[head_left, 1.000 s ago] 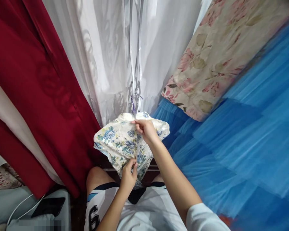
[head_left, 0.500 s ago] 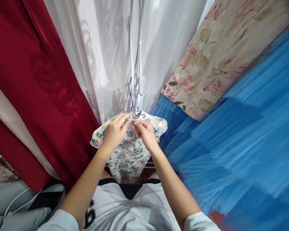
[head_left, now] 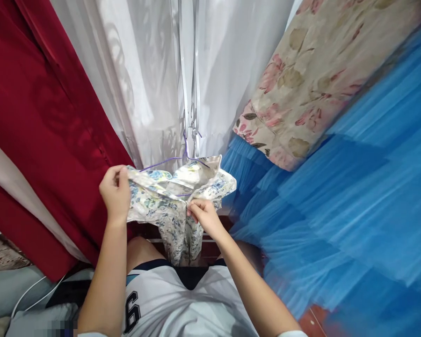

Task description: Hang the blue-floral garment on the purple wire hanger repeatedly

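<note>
A floral garment (head_left: 154, 203), white with blue and yellow print, hangs open at its front on a thin purple hanger (head_left: 161, 163). My left hand (head_left: 115, 189) is closed on the garment's left side and pulls it outward, off that arm of the hanger. Near the middle, my right hand (head_left: 202, 213) pinches the garment's front edge. The right shoulder of the garment still lies around the hanger's right arm. The hanger's hook is up by a white metal rod (head_left: 185, 79) in front of the white curtain.
Red curtain cloth (head_left: 66, 140) hangs on the left and a white curtain (head_left: 140, 70) behind. To the right are a pink-flowered cloth (head_left: 294, 93) and layered blue tulle (head_left: 337, 201). Grey cushions (head_left: 10, 285) and a white cable (head_left: 26, 292) lie at lower left.
My left hand has moved left with the garment's side, and the front has come apart. My right hand has shifted slightly down. More of the purple hanger shows.
</note>
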`<state>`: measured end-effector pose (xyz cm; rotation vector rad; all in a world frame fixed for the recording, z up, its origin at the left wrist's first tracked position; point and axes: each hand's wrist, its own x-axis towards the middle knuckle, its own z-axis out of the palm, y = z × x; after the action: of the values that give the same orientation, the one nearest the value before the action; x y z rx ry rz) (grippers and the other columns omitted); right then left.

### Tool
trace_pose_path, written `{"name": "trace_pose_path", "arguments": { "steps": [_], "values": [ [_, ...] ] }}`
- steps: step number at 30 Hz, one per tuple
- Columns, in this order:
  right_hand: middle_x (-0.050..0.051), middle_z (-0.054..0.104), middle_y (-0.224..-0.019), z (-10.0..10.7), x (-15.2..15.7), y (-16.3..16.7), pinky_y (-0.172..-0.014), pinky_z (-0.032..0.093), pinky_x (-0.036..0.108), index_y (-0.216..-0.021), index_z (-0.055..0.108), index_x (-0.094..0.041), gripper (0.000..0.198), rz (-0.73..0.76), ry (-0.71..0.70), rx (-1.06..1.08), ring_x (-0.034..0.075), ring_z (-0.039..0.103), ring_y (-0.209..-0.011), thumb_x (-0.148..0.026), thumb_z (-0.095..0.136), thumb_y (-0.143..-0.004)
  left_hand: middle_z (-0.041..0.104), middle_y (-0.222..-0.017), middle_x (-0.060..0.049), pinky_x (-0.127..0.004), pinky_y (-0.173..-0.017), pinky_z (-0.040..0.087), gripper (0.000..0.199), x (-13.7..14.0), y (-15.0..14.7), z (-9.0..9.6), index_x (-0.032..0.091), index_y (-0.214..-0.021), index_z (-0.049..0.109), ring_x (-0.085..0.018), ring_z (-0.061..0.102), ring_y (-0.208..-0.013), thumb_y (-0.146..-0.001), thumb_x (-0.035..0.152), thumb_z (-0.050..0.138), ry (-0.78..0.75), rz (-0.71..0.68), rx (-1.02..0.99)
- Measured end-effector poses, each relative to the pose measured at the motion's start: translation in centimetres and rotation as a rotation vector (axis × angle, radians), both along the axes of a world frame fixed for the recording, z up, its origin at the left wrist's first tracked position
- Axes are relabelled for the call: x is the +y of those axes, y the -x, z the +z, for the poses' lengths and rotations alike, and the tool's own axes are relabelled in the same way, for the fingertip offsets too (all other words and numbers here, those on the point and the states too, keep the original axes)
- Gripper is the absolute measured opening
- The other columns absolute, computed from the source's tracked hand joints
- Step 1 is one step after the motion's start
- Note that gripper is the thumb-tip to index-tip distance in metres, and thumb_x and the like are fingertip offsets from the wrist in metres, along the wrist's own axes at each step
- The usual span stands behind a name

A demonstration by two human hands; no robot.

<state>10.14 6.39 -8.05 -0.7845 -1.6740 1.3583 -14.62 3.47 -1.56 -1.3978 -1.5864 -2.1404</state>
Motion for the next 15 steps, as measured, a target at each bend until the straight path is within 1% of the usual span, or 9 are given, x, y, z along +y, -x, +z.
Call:
{"name": "trace_pose_path", "arguments": {
  "steps": [2,4,6,7,9,11,13,14,15],
  "values": [
    [-0.005,0.044,-0.039,-0.8,-1.3,-0.1,-0.045,0.027,0.023,-0.059,0.059,-0.018,0.025,0.046,0.035,-0.001,0.01,0.037,-0.037,-0.025,0.048,-0.081,0.061,-0.08,-0.001,-0.024,-0.077,0.047,0.016,-0.1,2.6,-3.1,0.013,-0.092,0.063,-0.012,0.057,-0.075,-0.086,0.028,0.062,-0.054,-0.087,-0.371],
    [-0.004,0.045,-0.04,-1.9,-2.4,0.0,-0.046,0.028,0.023,-0.06,0.06,-0.018,0.025,0.059,0.066,0.003,0.01,0.039,-0.038,-0.025,0.047,-0.08,0.061,-0.079,-0.001,-0.027,-0.08,0.048,0.01,-0.1,3.5,-6.5,0.014,-0.087,0.06,-0.012,0.059,-0.075,-0.085,0.024,0.06,-0.034,-0.215,-0.777],
    [-0.004,0.046,-0.04,-3.5,-2.9,0.1,-0.046,0.028,0.023,-0.06,0.06,-0.018,0.025,0.022,0.106,0.02,0.01,0.039,-0.038,-0.026,0.047,-0.08,0.063,-0.081,-0.004,-0.03,-0.084,0.049,0.007,0.0,2.5,-9.6,0.014,-0.083,0.057,-0.014,0.061,-0.079,-0.087,0.021,0.056,0.05,-0.342,-1.097],
    [-0.004,0.046,-0.04,-4.4,-2.9,0.0,-0.045,0.028,0.023,-0.06,0.059,-0.018,0.026,-0.014,0.13,0.028,0.01,0.039,-0.038,-0.027,0.046,-0.081,0.063,-0.082,-0.004,-0.03,-0.085,0.048,0.006,0.0,1.4,-10.9,0.015,-0.083,0.057,-0.014,0.061,-0.081,-0.087,0.019,0.054,0.064,-0.389,-1.19],
    [-0.003,0.046,-0.041,-6.2,-2.9,-0.7,-0.046,0.03,0.024,-0.06,0.059,-0.018,0.029,-0.106,0.158,-0.005,0.011,0.04,-0.039,-0.029,0.044,-0.083,0.064,-0.086,-0.007,-0.034,-0.085,0.049,0.003,-0.3,-1.7,-12.5,0.014,-0.084,0.056,-0.017,0.063,-0.083,-0.085,0.017,0.056,0.13,-0.471,-1.23],
    [-0.001,0.049,-0.047,-7.4,-3.1,-2.0,-0.052,0.036,0.025,-0.06,0.059,-0.018,0.03,-0.244,0.098,-0.153,0.014,0.047,-0.047,-0.03,0.045,-0.084,0.064,-0.092,-0.007,-0.034,-0.084,0.049,0.009,-1.0,-5.4,-12.9,0.015,-0.086,0.056,-0.018,0.063,-0.087,-0.083,0.022,0.062,0.183,-0.635,-1.175],
    [0.003,0.058,-0.061,-7.4,-3.8,-3.5,-0.066,0.043,0.029,-0.066,0.063,-0.018,0.021,-0.36,-0.046,-0.329,0.019,0.057,-0.066,-0.028,0.053,-0.081,0.062,-0.092,-0.005,-0.03,-0.08,0.048,0.017,-2.1,-9.1,-12.0,0.016,-0.089,0.058,-0.016,0.061,-0.085,-0.084,0.031,0.064,0.209,-0.76,-0.994],
    [0.005,0.063,-0.074,-7.0,-4.4,-4.2,-0.076,0.044,0.031,-0.075,0.066,-0.018,0.012,-0.373,-0.123,-0.373,0.022,0.059,-0.079,-0.027,0.059,-0.078,0.061,-0.091,-0.004,-0.028,-0.078,0.047,0.019,-2.8,-10.7,-11.2,0.017,-0.091,0.059,-0.015,0.059,-0.082,-0.086,0.034,0.063,0.224,-0.789,-0.856],
    [0.007,0.065,-0.09,-6.4,-4.9,-4.7,-0.085,0.044,0.033,-0.088,0.068,-0.018,0.017,-0.338,-0.188,-0.377,0.024,0.059,-0.092,-0.026,0.065,-0.074,0.06,-0.088,-0.004,-0.026,-0.075,0.046,0.02,-3.5,-12.2,-10.3,0.018,-0.092,0.059,-0.015,0.057,-0.079,-0.089,0.037,0.059,0.255,-0.789,-0.687]
  ]
}}
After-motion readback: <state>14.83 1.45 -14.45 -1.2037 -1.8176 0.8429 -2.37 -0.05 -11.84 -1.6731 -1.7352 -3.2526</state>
